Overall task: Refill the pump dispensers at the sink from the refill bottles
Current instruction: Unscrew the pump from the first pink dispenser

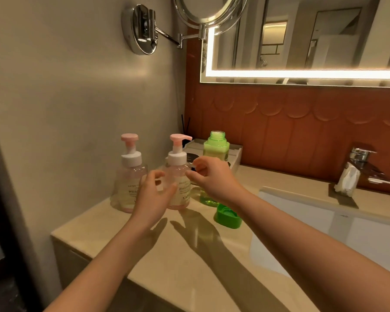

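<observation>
Two clear pump dispensers with pink pump heads stand on the beige counter [189,255]: one at the left [128,174] and one beside it [179,167]. Both have their pumps on. Behind them stands a green refill bottle [215,149] with its neck uncapped, and its green cap [227,216] lies on the counter in front of it. My left hand [152,199] hovers just in front of the right dispenser's body with fingers loosely curled and holds nothing. My right hand [209,176] is just right of that dispenser, fingers loosely curled, also holding nothing.
A white sink basin [324,233] lies at the right with a chrome tap [360,158] and a white wrapped item [347,182] behind it. A white tray [234,154] stands behind the green bottle. A swing-arm mirror [189,19] juts from the wall above.
</observation>
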Motion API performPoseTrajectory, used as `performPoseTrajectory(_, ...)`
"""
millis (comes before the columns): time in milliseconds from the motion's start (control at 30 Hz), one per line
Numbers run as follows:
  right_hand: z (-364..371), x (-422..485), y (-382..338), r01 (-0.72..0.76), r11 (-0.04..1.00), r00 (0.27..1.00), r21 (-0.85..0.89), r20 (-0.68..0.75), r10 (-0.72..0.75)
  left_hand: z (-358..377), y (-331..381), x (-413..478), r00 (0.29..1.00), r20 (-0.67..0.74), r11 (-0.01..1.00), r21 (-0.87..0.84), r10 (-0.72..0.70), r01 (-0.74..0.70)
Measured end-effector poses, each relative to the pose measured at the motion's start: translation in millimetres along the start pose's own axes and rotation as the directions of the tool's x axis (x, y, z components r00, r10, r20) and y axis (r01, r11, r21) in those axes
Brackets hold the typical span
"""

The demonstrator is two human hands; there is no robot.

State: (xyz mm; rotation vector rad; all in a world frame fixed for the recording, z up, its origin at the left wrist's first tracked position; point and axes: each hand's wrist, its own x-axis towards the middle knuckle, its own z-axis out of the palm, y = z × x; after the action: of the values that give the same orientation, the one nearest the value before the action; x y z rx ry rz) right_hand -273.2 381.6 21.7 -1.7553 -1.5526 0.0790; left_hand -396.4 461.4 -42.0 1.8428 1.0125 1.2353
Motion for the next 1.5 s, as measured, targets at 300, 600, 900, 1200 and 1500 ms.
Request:
performPoseTrajectory(300, 34.2, 54.7, -2.4, -0.073, 0.994, 0.997, 0.079, 0.022, 0.072, 13.9, -6.9, 26.9, 0.986, 0.135, 0.991, -0.077, -0.094, 0.105)
performPoseTrajectory(600, 42.5, 70.7, -1.2, -0.084, 0.989, 0.994, 0.124, -0.061, 0.093, 12.6, -8.0, 38.6, 0.958, 0.261, 0.980, -0.127, -0.118, 0.155)
performPoseTrajectory(900, 20.5, 31.9, -11.0, -0.014, 0.999, 0.999, 0.038, -0.052, 0.016, 8.9, -4.6, 4.8, 0.962, 0.258, 0.981, -0.138, -0.095, 0.134)
performPoseTrajectory(1200, -10.3, -32.1, -20.1, 0.010, 0.996, 1.000, 0.089, -0.025, -0.008, 10.3, 9.0, -44.9, 0.961, 0.278, 0.965, -0.252, 0.006, 0.067)
performPoseTrajectory(1500, -34.0, -75.0, -19.7, -0.068, 0.983, 0.992, 0.170, 0.118, 0.048, 27.2, 30.9, -103.9, 0.962, 0.255, 0.915, -0.404, 0.097, 0.014)
